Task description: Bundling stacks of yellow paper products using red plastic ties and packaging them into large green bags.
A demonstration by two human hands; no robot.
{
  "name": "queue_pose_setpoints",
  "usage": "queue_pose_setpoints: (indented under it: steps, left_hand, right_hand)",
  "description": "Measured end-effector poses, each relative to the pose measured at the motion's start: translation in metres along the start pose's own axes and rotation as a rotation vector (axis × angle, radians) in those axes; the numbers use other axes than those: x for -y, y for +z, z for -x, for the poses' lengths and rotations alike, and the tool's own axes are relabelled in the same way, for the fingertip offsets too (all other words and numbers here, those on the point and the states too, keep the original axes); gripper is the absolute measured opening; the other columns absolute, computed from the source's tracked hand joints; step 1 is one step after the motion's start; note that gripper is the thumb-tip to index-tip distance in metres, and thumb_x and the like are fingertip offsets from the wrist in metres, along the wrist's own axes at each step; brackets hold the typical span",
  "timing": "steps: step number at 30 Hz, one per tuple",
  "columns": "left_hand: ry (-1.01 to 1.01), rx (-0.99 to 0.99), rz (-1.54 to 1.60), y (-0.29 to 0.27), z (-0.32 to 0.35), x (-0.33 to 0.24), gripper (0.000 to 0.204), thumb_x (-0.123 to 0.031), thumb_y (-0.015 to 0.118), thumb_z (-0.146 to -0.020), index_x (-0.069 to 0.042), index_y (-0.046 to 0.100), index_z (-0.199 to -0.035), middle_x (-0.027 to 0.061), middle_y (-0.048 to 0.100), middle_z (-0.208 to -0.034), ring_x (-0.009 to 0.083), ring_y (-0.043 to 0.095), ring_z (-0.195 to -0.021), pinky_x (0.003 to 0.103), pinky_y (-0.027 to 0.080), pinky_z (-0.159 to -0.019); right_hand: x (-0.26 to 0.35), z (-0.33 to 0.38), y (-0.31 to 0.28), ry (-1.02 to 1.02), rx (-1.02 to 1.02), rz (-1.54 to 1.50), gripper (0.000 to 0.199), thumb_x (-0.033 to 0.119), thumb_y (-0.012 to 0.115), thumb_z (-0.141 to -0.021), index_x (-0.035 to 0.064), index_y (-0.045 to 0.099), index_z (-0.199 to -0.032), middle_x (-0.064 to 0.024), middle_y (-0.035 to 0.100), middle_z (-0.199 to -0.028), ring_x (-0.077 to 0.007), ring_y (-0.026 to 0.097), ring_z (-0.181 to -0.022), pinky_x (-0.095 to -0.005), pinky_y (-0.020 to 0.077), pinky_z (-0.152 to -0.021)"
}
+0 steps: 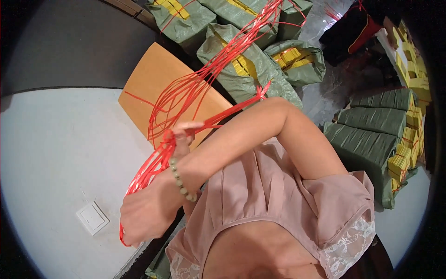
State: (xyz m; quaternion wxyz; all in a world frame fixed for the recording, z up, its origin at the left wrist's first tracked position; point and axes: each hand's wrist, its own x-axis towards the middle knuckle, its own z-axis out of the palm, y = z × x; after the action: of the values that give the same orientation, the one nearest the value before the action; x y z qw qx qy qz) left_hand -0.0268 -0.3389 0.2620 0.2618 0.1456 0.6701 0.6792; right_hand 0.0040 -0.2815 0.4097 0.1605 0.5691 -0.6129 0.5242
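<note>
A bundle of thin red plastic strands [186,88] runs from the upper middle down to my hands on the left. My right hand [139,214], with a green bead bracelet [180,179] on its wrist, is closed around the lower end of the strands. My left hand [184,132] shows only its fingers above my right forearm, and they pinch the same strands higher up. My right arm crosses my pink blouse [260,195] from the right. The rest of my left arm is hidden.
Behind the strands lies an orange-brown wooden board [148,79]. Several green woven sacks [260,65] holding yellow paper bundles lie at the top. More green-wrapped stacks [371,125] stand on the right. On the left is a white surface with a wall switch [93,217].
</note>
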Motion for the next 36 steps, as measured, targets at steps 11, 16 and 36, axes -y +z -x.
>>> queue_pose_setpoints:
  steps: [11, 16, 36]
  left_hand:
    - [-0.080, -0.566, 0.579, -0.004, -0.051, -0.035, 0.033, -0.041, 0.039, -0.086, -0.015, 0.047, -0.069, -0.0023, 0.036, -0.055, 0.0100, 0.032, -0.046, 0.025, 0.030, -0.047]
    - [0.082, -0.311, 1.184, -0.140, -0.068, 0.009, 0.030, -0.022, 0.043, -0.086, -0.013, 0.041, -0.058, -0.0024, 0.029, -0.049, 0.0094, 0.015, -0.037, 0.025, 0.016, -0.040]
    - [-0.142, -0.410, 0.458, -0.152, -0.201, 0.066, 0.043, -0.036, 0.045, -0.089, -0.001, 0.044, -0.114, 0.0123, 0.050, -0.108, 0.0182, 0.043, -0.107, 0.035, 0.033, -0.093]
  right_hand:
    - [-0.060, -0.017, -0.066, -0.084, 0.005, 0.040, 0.031, 0.038, 0.039, -0.088, 0.0106, 0.052, -0.089, -0.0063, 0.053, -0.082, -0.0098, 0.051, -0.074, -0.0269, 0.0441, -0.067]
    - [-0.086, 0.134, -0.148, 0.750, -0.343, 0.445, 0.054, 0.039, 0.045, -0.089, -0.0016, 0.040, -0.125, -0.0191, 0.054, -0.113, -0.0282, 0.055, -0.100, -0.0338, 0.0438, -0.081]
    - [-0.088, 0.383, 0.027, 1.355, -0.747, 0.577, 0.022, 0.022, 0.044, -0.088, 0.0057, 0.047, -0.072, -0.0119, 0.051, -0.061, -0.0312, 0.051, -0.063, -0.0389, 0.0334, -0.060]
